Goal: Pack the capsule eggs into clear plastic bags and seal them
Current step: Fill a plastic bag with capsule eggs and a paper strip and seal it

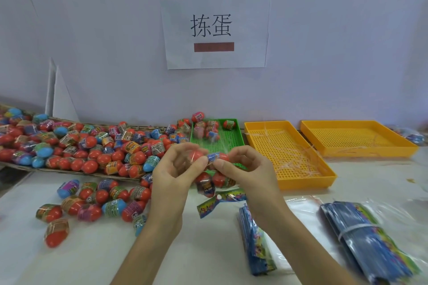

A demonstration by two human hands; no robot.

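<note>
Step in hand: filling/closing clear plastic bag [209, 183] held above tabletop [92, 257], capsule eggs [203, 181] hanging inside. Left hand [176, 166] pinches red egg [196, 155] through film; right hand [240, 166] pinches bag top. Next, likely: press seal shut, set in green tray [231, 139].

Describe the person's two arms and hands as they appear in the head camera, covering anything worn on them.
Both forearms are bare up to the bottom edge of the picture: no sleeves in view. The left hand and right hand wear no gloves, and no rings, watch or wristband show on either. No markings are visible.
</note>
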